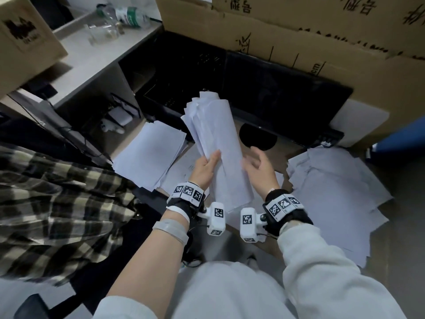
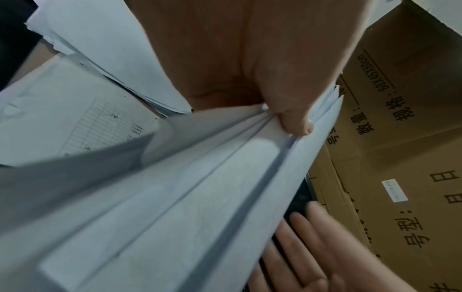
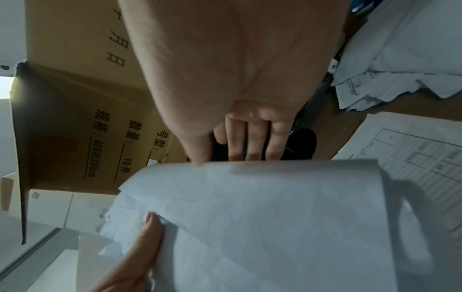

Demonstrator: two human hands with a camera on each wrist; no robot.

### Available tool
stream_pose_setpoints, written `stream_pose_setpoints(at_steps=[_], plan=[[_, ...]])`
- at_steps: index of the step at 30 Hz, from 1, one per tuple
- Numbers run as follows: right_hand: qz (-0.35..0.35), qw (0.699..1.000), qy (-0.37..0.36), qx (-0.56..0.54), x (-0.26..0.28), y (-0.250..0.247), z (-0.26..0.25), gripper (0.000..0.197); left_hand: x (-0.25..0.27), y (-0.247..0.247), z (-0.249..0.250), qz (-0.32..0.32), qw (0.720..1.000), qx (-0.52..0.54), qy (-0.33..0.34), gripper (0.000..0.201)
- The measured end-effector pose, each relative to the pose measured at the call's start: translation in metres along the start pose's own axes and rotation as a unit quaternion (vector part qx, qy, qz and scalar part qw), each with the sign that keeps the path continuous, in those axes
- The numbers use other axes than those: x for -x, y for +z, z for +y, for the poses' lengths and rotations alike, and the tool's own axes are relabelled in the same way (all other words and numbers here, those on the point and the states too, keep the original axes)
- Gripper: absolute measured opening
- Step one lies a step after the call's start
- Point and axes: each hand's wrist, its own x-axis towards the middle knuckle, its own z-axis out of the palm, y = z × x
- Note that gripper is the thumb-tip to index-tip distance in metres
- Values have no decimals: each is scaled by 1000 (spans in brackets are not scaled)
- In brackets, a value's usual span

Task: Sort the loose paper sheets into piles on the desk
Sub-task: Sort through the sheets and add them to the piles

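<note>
My left hand (image 1: 207, 168) grips a curled bundle of white paper sheets (image 1: 216, 139), thumb pressed on its upper face (image 2: 297, 122). The bundle (image 2: 190, 197) arches upward over the desk. My right hand (image 1: 257, 164) hovers just right of the bundle with fingers relaxed and holds nothing; its fingers (image 3: 250, 142) lie beyond the sheets' edge (image 3: 262, 217). A tidy pile of sheets (image 1: 149, 153) lies on the desk at the left. A loose, messy spread of sheets (image 1: 333, 194) lies at the right.
A black monitor (image 1: 264, 88) stands behind the papers, with its round black base (image 1: 257, 137). Large cardboard boxes (image 1: 322, 31) rise at the back. A plaid garment (image 1: 53, 203) hangs at the left. A shelf (image 1: 96, 56) with a plastic bottle (image 1: 131, 17) is at the upper left.
</note>
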Motion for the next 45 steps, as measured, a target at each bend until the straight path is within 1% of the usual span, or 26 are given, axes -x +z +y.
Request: stream_pose_setpoints(at_steps=[2, 4, 5, 7, 8, 9, 10, 12, 14, 17, 18, 20, 23, 24, 26, 27, 28, 30, 32, 33, 35, 37, 38, 39, 42, 45], plan=[[1, 999, 7, -31, 6, 3, -5, 62, 0, -10, -1, 19, 1000, 10, -8, 36], [-4, 999, -9, -39, 12, 5, -10, 64, 3, -17, -2, 13, 1000, 24, -14, 29], [-9, 999, -19, -33, 13, 7, -10, 58, 5, -21, -3, 8, 1000, 25, -14, 26], [-10, 999, -30, 10, 14, 11, -5, 35, 12, -26, -2, 6, 999, 34, -11, 24], [11, 999, -30, 34, 13, 12, -1, 24, 14, -28, -2, 17, 999, 36, -9, 26], [42, 997, -22, 53, 12, 10, 3, 19, 16, -31, -2, 31, 999, 34, -6, 30], [67, 995, -19, 65, 12, 7, 7, 21, 17, -33, -2, 45, 998, 33, -6, 36], [75, 995, -23, 62, 12, 0, 13, 24, 22, -36, -6, 63, 997, 33, -11, 43], [53, 998, -27, 25, 14, -5, 15, 21, 28, -36, -14, 75, 996, 44, -13, 39], [-16, 999, -21, -21, 14, -7, 9, 34, 39, -27, -22, 111, 992, 63, -7, 36], [-48, 999, -16, -21, 13, -7, 9, 37, 42, -22, -25, 125, 990, 69, -1, 33], [-103, 994, -11, -19, 13, -7, 8, 37, 48, -12, -27, 151, 985, 79, 3, 24], [-163, 985, -48, 32, 12, -12, 16, 39, 58, 8, -26, 165, 983, 73, -16, 18], [-178, 982, -53, 45, 11, -14, 20, 38, 62, 14, -27, 166, 984, 56, -13, 16], [-202, 977, -52, 48, 9, -19, 24, 26, 68, 25, -31, 171, 985, 19, -1, 17], [-208, 975, -52, 47, 9, -21, 25, 24, 70, 30, -33, 179, 984, 13, -1, 18], [-209, 975, -53, 43, 10, -23, 25, 28, 72, 31, -36, 195, 981, 6, 0, 17], [-177, 982, -49, 34, 8, -26, 30, 40, 72, 29, -43, 238, 971, -13, 6, 16], [-112, 992, -38, 45, 3, -34, 37, 44, 71, 25, -47, 271, 962, -12, 0, 29], [-79, 995, -30, 55, -3, -39, 43, 42, 69, 23, -50, 281, 960, -12, -10, 32], [-38, 996, -12, 84, -10, -47, 52, 33, 70, 21, -54, 275, 961, -19, -19, 23], [-27, 994, 6, 106, -15, -50, 57, 24, 74, 18, -55, 266, 963, -21, -25, 9], [-23, 994, 17, 103, -16, -48, 58, 20, 75, 15, -55, 262, 964, -18, -29, 8], [-16, 994, 29, 100, -17, -44, 58, 19, 75, 11, -55, 260, 965, -18, -35, 12], [-19, 992, 51, 112, -15, -28, 57, 24, 71, -10, -57, 268, 962, -20, -43, 34], [-23, 989, 52, 139, -15, -12, 59, 17, 61, -35, -62, 260, 964, -26, -51, 33]])
